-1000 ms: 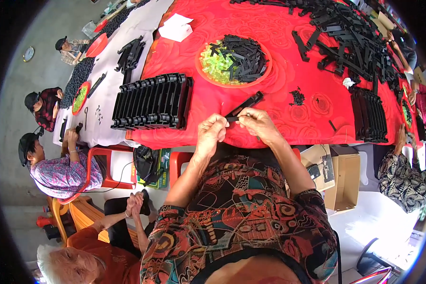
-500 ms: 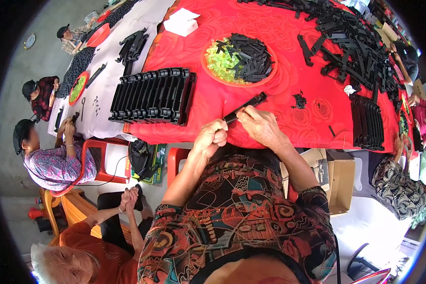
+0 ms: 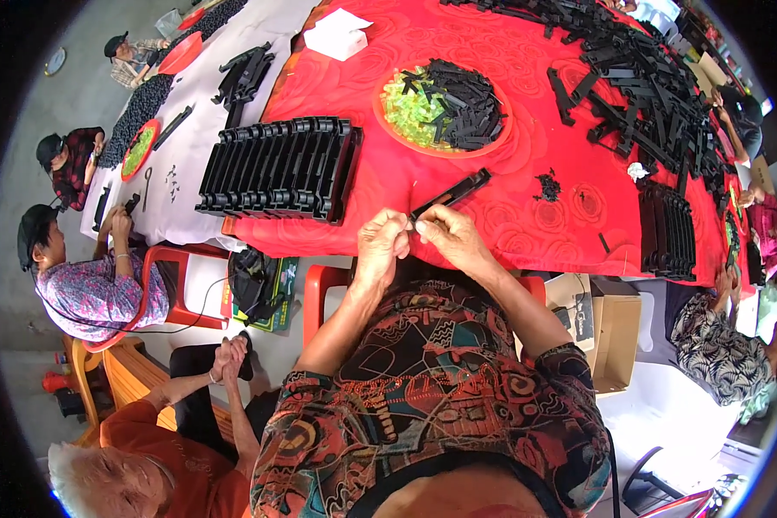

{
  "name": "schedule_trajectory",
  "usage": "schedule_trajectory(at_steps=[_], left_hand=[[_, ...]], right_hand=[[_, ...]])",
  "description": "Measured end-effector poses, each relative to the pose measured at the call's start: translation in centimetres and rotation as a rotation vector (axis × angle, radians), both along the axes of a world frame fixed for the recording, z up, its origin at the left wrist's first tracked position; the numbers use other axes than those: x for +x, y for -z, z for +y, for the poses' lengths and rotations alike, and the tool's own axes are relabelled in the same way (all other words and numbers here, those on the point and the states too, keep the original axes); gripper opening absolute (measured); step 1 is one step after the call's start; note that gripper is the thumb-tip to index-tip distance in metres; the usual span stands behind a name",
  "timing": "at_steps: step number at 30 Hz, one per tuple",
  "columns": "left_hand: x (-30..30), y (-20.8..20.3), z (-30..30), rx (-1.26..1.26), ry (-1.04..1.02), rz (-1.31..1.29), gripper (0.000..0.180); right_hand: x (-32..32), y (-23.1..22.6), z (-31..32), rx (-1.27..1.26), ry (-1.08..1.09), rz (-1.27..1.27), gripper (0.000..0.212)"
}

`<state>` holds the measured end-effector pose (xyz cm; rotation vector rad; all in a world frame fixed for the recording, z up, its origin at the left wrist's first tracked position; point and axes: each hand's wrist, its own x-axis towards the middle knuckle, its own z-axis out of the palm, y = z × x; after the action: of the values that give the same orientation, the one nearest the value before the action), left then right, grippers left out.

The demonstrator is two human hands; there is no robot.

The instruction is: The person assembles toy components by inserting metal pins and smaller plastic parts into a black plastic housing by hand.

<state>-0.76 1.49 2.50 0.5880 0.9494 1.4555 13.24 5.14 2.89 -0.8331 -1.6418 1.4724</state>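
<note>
Your left hand [image 3: 382, 247] and right hand [image 3: 454, 238]: fingertips pinched, contents unclear. Black units [image 3: 278, 171] stand aligned; loose black parts [image 3: 641, 85] apparently outstanding.

The rose-patterned red tablecloth [image 3: 544, 104] was brightly lit. Below its right end, the floor [image 3: 643, 427] was washed white by glare; left of it, the grey background [image 3: 79, 73] was dimmer. Fine detail was lost in the black plastic housing [image 3: 453, 193] near its front edge. Straight lines around it were bowed, ringed by black vignetting.
</note>
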Motion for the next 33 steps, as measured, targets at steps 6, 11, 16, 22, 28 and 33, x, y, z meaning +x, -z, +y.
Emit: schedule_trajectory(at_steps=[6,11,16,22,28,33], left_hand=[[0.6,0.2,-0.3,0.019,-0.033,0.142,0.015],[0.0,0.8,-0.2,-0.086,0.148,0.058,0.012],[-0.6,1.2,-0.2,0.034,0.429,-0.29,0.013],[0.1,0.5,-0.2,0.172,0.336,-0.19,0.012],[1.4,0.7,-0.7,0.367,0.213,0.404,0.007],[1.2,1.2,-0.7,0.247,0.2,0.287,0.009]], right_hand=[[0.1,0.4,-0.7,0.021,-0.014,-0.053,0.014],[2.0,0.5,0.6,0.056,-0.119,-0.176,0.01],[3.9,0.2,2.2,0.16,-0.193,-0.25,0.011],[5.9,-0.5,6.2,0.506,0.239,-0.35,0.013],[3.8,-3.9,12.2,0.841,0.448,-0.745,0.022],[2.2,-4.3,12.4,0.786,0.575,-0.842,0.03]])
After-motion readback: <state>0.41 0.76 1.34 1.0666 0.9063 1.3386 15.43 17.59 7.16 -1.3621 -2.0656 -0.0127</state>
